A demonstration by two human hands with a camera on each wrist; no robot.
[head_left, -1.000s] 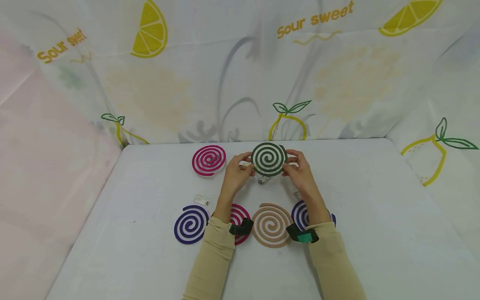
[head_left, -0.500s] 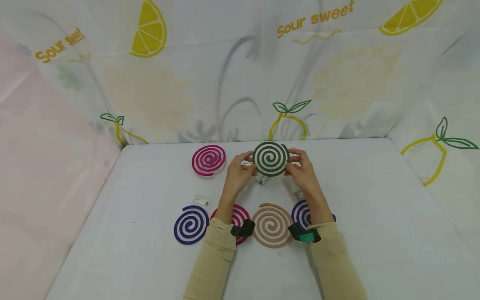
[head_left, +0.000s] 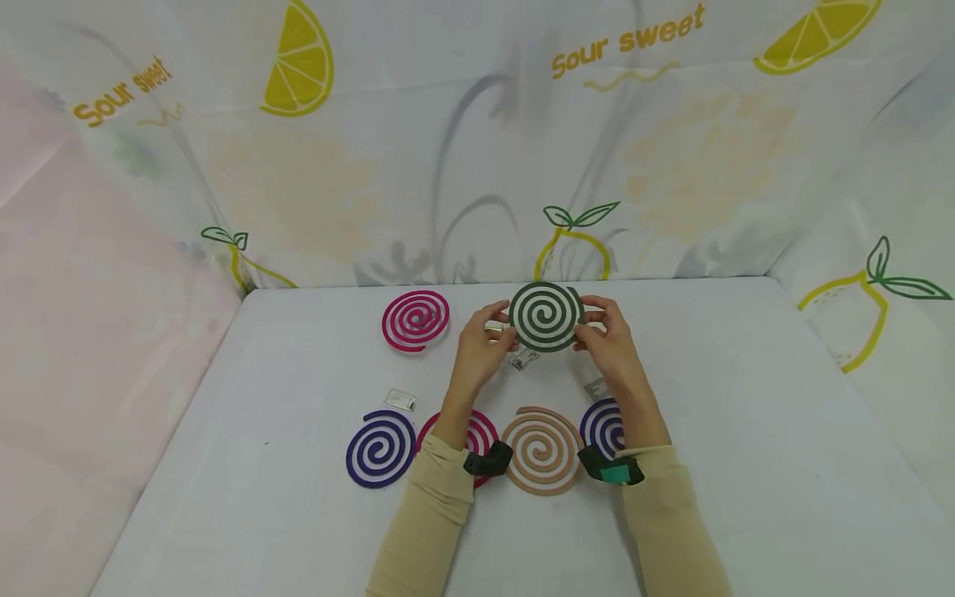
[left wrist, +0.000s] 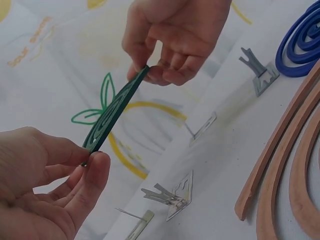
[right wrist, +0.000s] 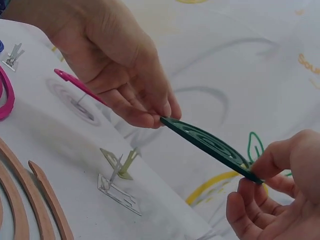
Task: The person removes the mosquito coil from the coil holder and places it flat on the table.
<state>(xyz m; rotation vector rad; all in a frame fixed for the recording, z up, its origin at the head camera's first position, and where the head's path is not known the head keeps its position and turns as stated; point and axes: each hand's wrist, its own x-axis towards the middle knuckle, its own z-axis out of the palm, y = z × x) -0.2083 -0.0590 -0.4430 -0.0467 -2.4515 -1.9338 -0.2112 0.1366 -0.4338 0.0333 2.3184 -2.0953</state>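
Observation:
A dark green mosquito coil [head_left: 546,316] is held up between both hands above the back of the table. My left hand [head_left: 481,350] pinches its left edge between thumb and fingers. The opposite edge is pinched by my right hand [head_left: 613,347]. In the left wrist view the green coil [left wrist: 116,112] is tilted, clear of the table. Below it lie small metal coil stands; one stand [left wrist: 175,199] has upright forked prongs. Another stand [right wrist: 119,192] shows in the right wrist view, beside a greenish stand [right wrist: 116,164].
A pink coil [head_left: 415,320] sits raised on a stand at back left. In front lie a blue coil [head_left: 380,448], a red-pink coil partly behind my left wrist, a tan coil [head_left: 540,452] and another blue coil [head_left: 600,427]. A flat stand [head_left: 401,400] lies on the left.
Both hands have moved slightly to the right with the green mosquito coil between them. The coils and stands on the table stay where they were.

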